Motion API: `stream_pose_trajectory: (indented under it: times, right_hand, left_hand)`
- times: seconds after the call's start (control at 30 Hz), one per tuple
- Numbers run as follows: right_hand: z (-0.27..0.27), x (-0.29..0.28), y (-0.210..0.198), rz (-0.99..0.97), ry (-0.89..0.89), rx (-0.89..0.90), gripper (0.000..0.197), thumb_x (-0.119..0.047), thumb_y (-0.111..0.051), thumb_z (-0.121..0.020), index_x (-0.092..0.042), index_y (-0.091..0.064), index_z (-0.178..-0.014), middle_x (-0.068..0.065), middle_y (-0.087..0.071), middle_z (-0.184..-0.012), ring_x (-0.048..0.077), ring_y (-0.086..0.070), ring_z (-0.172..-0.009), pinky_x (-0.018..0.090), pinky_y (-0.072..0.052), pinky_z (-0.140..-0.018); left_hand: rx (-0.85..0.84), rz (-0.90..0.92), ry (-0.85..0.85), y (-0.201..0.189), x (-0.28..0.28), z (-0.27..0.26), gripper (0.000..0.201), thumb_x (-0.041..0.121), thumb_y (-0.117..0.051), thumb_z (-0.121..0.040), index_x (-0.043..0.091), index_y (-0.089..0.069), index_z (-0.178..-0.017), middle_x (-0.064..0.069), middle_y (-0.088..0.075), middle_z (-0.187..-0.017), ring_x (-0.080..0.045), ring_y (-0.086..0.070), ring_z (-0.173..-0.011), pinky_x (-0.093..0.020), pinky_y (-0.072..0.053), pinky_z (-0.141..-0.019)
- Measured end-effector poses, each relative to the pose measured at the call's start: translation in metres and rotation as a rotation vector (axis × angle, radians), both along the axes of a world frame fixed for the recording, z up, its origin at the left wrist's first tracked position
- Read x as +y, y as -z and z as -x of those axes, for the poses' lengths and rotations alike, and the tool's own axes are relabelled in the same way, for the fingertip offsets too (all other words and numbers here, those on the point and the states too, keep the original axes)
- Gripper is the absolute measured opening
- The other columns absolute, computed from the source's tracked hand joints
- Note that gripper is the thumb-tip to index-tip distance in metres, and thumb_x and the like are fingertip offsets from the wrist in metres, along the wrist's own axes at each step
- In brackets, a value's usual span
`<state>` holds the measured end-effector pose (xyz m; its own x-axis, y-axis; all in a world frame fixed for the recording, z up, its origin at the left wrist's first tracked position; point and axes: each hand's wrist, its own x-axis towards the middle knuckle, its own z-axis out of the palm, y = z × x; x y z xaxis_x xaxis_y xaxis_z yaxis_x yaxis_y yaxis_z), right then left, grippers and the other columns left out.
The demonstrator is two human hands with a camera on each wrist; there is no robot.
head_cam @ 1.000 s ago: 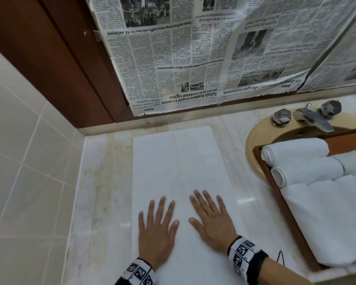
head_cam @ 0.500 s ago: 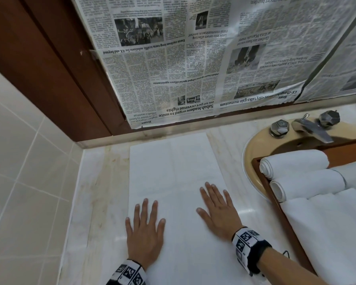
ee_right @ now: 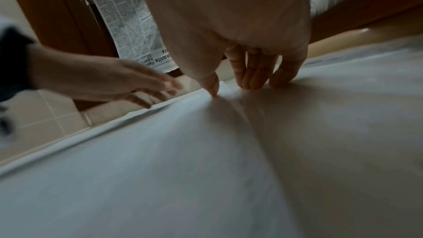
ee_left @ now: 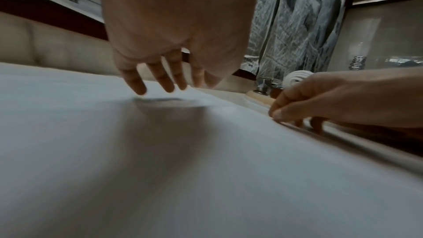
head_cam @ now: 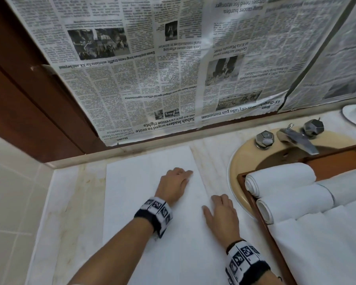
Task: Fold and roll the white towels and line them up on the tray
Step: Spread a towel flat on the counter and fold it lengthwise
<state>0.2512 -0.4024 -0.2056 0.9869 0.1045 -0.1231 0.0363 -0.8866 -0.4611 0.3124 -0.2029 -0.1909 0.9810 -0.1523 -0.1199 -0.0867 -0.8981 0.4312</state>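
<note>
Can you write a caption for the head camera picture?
Two bare hands reach for a flat white towel's right edge.

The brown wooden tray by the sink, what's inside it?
The brown wooden tray holds two rolled white towels side by side at its far end, plus unrolled white towels piled nearer. More white cloth lies to the right. The tray's bottom under them is covered.
</note>
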Motion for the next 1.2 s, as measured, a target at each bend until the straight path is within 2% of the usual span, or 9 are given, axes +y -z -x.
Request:
stream_pose_trajectory:
  times: [0.3, 0.4, 0.5, 0.63, 0.77, 0.87, 0.97, 1.07, 1.2]
  right_hand:
    - [-0.02, 0.008, 0.004, -0.146, 0.077, -0.006, 0.023, -0.027, -0.062, -0.095, -0.011, -0.065, -0.111, 0.003, -0.058, -0.103, 0.023, -0.055, -0.098, 0.036, -0.044, -0.086]
    - [-0.023, 0.012, 0.0, -0.159, 0.131, 0.006, 0.017, -0.026, -0.061, -0.095, -0.014, -0.066, -0.106, 0.001, -0.062, -0.1, 0.022, -0.057, -0.097, 0.035, -0.045, -0.086]
    - [-0.028, 0.018, -0.005, -0.147, 0.178, 0.071, 0.013, -0.027, -0.057, -0.096, -0.017, -0.064, -0.099, -0.004, -0.061, -0.098, 0.017, -0.055, -0.097, 0.031, -0.043, -0.084]
    - [-0.034, 0.02, -0.016, -0.154, 0.195, 0.15, 0.01, -0.03, -0.057, -0.092, -0.02, -0.059, -0.092, -0.01, -0.055, -0.091, 0.013, -0.052, -0.09, 0.028, -0.039, -0.071]
    - [-0.036, 0.012, -0.021, -0.256, 0.227, 0.167, 0.01, -0.021, -0.062, -0.086, -0.018, -0.054, -0.081, -0.009, -0.059, -0.074, 0.009, -0.053, -0.066, 0.023, -0.034, -0.052]
    - [-0.037, 0.008, -0.02, -0.317, 0.22, 0.194, 0.01, -0.018, -0.064, -0.086, -0.019, -0.055, -0.091, -0.006, -0.058, -0.077, 0.012, -0.055, -0.07, 0.026, -0.042, -0.059]
    - [-0.039, 0.004, -0.019, -0.351, 0.202, 0.226, 0.017, -0.018, -0.063, -0.089, -0.018, -0.057, -0.104, -0.005, -0.059, -0.083, 0.015, -0.058, -0.079, 0.029, -0.049, -0.073]
    - [-0.036, 0.0, -0.019, -0.344, 0.16, 0.233, 0.009, -0.018, -0.062, -0.091, -0.017, -0.061, -0.099, -0.003, -0.062, -0.082, 0.014, -0.06, -0.077, 0.026, -0.05, -0.069]
    - [-0.028, -0.001, -0.018, -0.318, 0.128, 0.214, 0.007, -0.022, -0.062, -0.091, -0.016, -0.059, -0.09, 0.002, -0.063, -0.081, 0.019, -0.06, -0.077, 0.024, -0.045, -0.063]
  left_hand:
    - [-0.075, -0.067, 0.125, 0.008, -0.003, -0.061, 0.032, 0.032, -0.044, -0.105, 0.043, -0.062, -0.13, 0.001, -0.055, -0.11, -0.023, -0.053, -0.095, -0.037, -0.042, -0.077]
    - [-0.099, -0.024, 0.113, 0.011, -0.005, -0.069, 0.026, 0.031, -0.05, -0.103, 0.039, -0.068, -0.12, 0.003, -0.058, -0.103, -0.024, -0.056, -0.091, -0.039, -0.048, -0.073]
    - [-0.064, -0.006, 0.113, 0.009, -0.009, -0.075, 0.023, 0.029, -0.05, -0.102, 0.033, -0.069, -0.115, 0.006, -0.058, -0.106, -0.022, -0.053, -0.096, -0.039, -0.047, -0.078]
    - [-0.098, -0.045, 0.142, 0.009, -0.009, -0.073, 0.017, 0.022, -0.051, -0.101, 0.025, -0.066, -0.109, 0.004, -0.055, -0.112, -0.023, -0.05, -0.094, -0.041, -0.048, -0.075]
    - [-0.135, 0.024, 0.189, 0.013, -0.003, -0.068, 0.015, 0.017, -0.048, -0.101, 0.021, -0.061, -0.107, 0.006, -0.056, -0.121, -0.022, -0.048, -0.091, -0.039, -0.046, -0.074]
    - [-0.099, 0.04, 0.194, 0.009, -0.003, -0.068, 0.015, 0.018, -0.039, -0.104, 0.022, -0.054, -0.107, 0.005, -0.059, -0.104, -0.021, -0.046, -0.085, -0.04, -0.043, -0.075]
    - [-0.112, 0.059, 0.208, 0.011, -0.004, -0.066, 0.024, 0.018, -0.041, -0.105, 0.024, -0.059, -0.119, 0.006, -0.059, -0.111, -0.021, -0.046, -0.091, -0.037, -0.042, -0.077]
    - [-0.132, 0.072, 0.207, 0.01, -0.004, -0.064, 0.022, 0.018, -0.05, -0.103, 0.024, -0.068, -0.114, 0.006, -0.056, -0.116, -0.02, -0.046, -0.096, -0.034, -0.044, -0.077]
    - [-0.123, 0.043, 0.193, 0.001, -0.004, -0.061, 0.017, 0.019, -0.049, -0.102, 0.02, -0.064, -0.11, 0.004, -0.051, -0.12, -0.021, -0.045, -0.098, -0.036, -0.046, -0.076]
